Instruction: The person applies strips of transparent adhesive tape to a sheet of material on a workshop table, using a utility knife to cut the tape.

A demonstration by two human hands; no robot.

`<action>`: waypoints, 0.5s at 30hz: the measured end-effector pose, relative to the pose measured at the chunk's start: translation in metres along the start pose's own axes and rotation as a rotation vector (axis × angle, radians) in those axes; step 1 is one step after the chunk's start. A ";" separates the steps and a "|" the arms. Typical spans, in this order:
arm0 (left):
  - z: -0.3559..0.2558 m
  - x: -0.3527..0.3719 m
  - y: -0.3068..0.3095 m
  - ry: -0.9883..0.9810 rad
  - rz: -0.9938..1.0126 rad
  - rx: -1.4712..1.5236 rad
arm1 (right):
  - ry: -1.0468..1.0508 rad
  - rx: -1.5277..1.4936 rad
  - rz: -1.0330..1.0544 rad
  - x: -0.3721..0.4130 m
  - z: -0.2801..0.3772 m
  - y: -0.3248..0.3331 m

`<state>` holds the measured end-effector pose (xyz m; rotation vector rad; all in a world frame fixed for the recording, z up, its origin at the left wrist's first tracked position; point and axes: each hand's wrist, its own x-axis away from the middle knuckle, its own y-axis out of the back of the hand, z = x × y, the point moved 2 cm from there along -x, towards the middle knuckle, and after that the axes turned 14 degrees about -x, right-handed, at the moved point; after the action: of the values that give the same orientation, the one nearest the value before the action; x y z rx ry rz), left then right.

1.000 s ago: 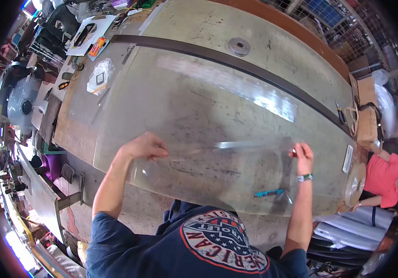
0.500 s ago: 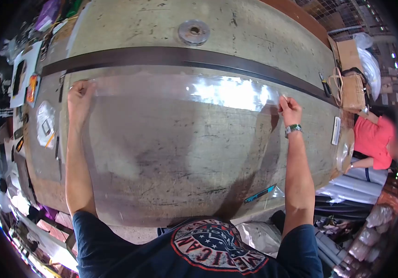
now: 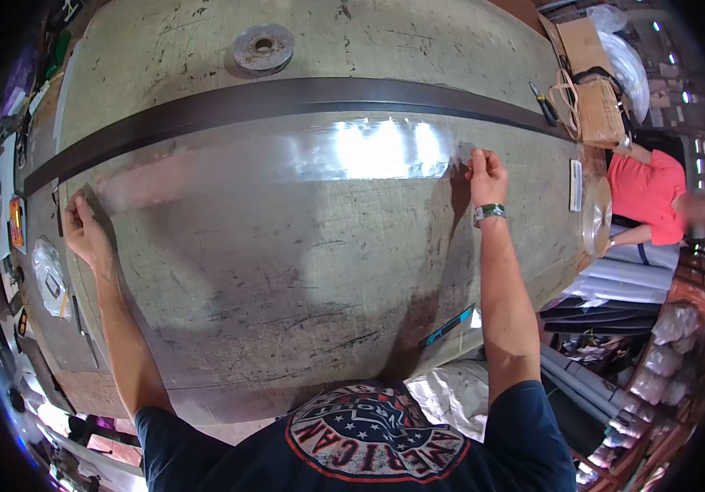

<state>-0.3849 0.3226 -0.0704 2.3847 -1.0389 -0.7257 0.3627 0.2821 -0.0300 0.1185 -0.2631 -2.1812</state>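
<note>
A long strip of clear plastic film (image 3: 303, 156) stretches across the worktable (image 3: 287, 271), with bright glare on its right half. My left hand (image 3: 88, 230) pinches the film's left end between thumb and fingers, near the table's left side. At the other end my right hand (image 3: 488, 176), with a patterned band at the wrist, is closed on the film's corner. Just beyond the film lies a long dark flat bar (image 3: 287, 100), running from left to right.
A roll of clear tape (image 3: 264, 49) lies beyond the bar. Pliers (image 3: 543, 104) and a cardboard box (image 3: 600, 107) are at the right, where a person in a red shirt (image 3: 647, 197) stands. A plastic bag (image 3: 50, 275) lies at the left; a blue-and-black tool (image 3: 447, 326) near the front edge.
The view has shifted, so the table's contents appear farther left. My left hand has moved left and down a little, and the film's left part now slants. Both hands still grip the film.
</note>
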 end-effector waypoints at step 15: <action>-0.109 0.337 0.096 -0.355 0.573 -0.197 | 0.406 0.635 0.544 0.221 0.029 0.216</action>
<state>-0.1735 0.0264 -0.0292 1.6937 -1.6139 -0.9859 0.3995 -0.0157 0.0508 0.7441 -0.6603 -1.4325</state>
